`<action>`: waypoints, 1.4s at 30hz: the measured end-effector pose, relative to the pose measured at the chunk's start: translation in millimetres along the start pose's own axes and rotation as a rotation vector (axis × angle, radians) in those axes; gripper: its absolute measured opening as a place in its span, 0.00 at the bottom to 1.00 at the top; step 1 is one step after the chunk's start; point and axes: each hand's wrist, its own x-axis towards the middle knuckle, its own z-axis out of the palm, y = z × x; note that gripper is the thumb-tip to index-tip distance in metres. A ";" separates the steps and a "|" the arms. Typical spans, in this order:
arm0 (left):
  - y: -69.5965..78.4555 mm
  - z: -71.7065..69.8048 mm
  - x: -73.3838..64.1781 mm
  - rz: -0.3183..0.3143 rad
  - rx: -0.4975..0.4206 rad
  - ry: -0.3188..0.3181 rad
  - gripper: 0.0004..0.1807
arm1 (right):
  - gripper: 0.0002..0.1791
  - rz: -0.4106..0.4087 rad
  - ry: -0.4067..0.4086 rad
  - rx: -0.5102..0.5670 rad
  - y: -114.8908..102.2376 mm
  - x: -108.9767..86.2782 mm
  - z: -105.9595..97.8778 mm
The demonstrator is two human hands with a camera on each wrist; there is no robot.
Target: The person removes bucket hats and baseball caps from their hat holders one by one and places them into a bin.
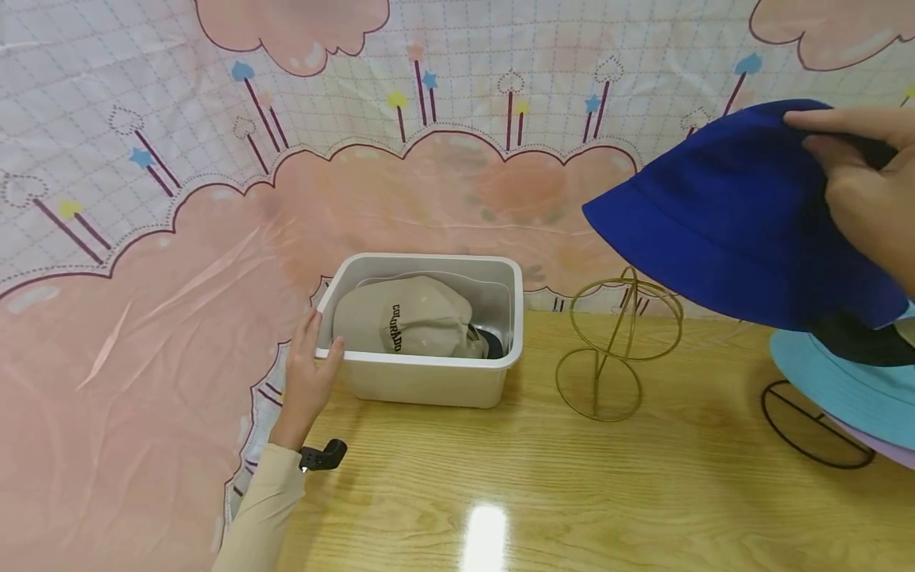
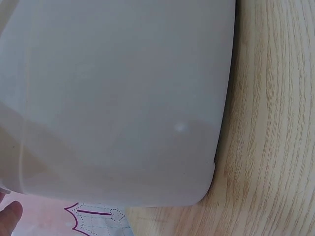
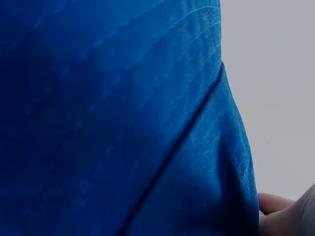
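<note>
A blue bucket hat (image 1: 722, 214) hangs in the air at the right of the head view, its crown pinched between the thumb and fingers of my right hand (image 1: 875, 171). In the right wrist view the same hat's stitched brim fills most of the picture. My left hand (image 1: 310, 373) rests at the near left corner of a pale plastic bin (image 1: 422, 381), fingers fairly straight along the rim. Inside the bin lies a beige cap (image 1: 400, 314) lettered COLORADO, with a dark piece (image 1: 491, 343) beside it. The bin's side wall (image 2: 118, 108) fills the left wrist view.
A bare gold wire hat stand (image 1: 596, 361) is on the wooden table (image 1: 572, 492), right of the bin and below the blue hat. Farther right, a light blue hat (image 1: 836, 389) sits over a lilac one, near a black wire ring base (image 1: 815, 457). A patterned cloth hangs behind.
</note>
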 end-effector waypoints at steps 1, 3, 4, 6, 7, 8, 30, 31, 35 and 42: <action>-0.2 -0.5 0.0 0.000 -0.001 0.000 0.32 | 0.13 0.011 -0.022 0.002 -5.1 0.2 0.6; -0.5 -1.6 -0.4 -0.001 -0.002 0.001 0.32 | 0.14 0.077 -0.082 0.021 -19.7 0.9 0.6; -0.6 -2.2 -0.6 -0.002 -0.004 0.002 0.32 | 0.14 0.105 -0.109 0.016 -25.4 1.1 0.1; -1.2 -3.1 -0.8 -0.001 -0.004 0.004 0.32 | 0.14 0.126 -0.137 0.000 -34.6 2.3 0.9; -1.5 -3.6 -0.9 -0.001 -0.004 0.004 0.32 | 0.15 0.144 -0.154 -0.005 -40.0 3.1 1.3; -1.7 -4.0 -0.9 -0.002 -0.003 0.003 0.32 | 0.15 0.159 -0.171 -0.017 -44.3 3.4 1.3; -4.0 -5.4 0.2 -0.018 -0.011 -0.033 0.34 | 0.14 -0.064 -0.158 0.237 -116.2 -3.5 44.8; -3.9 -5.3 0.2 -0.013 -0.011 -0.030 0.34 | 0.14 -0.077 -0.147 0.264 -118.4 -3.4 48.9; -3.1 -5.1 0.3 0.021 -0.006 -0.009 0.33 | 0.13 -0.125 -0.131 0.317 -126.3 -2.5 63.9; -3.3 -6.3 -0.1 0.012 -0.015 -0.012 0.34 | 0.14 -0.117 -0.153 0.382 -139.1 -5.7 86.9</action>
